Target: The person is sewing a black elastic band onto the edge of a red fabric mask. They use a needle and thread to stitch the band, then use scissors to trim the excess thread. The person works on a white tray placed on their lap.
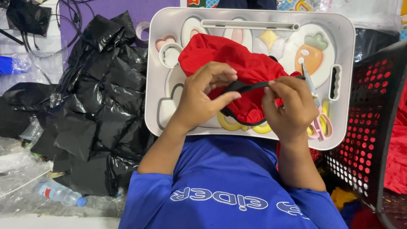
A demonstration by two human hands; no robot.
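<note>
L hand (199, 95) pinches black strap (246, 86) | R hand (288, 106) grips strap + scissors (316, 106) | red cloth (229, 59) mid-tray (347, 51), near edge | you've not cut strap yet, I'd judge

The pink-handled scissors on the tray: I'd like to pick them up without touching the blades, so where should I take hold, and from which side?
Grip the scissors by their pink finger loops, which lie at the near right edge of the tray, just beside the right hand. The blades point away toward the carrot picture, so coming from the near right side probably keeps fingers off the tips.
</note>
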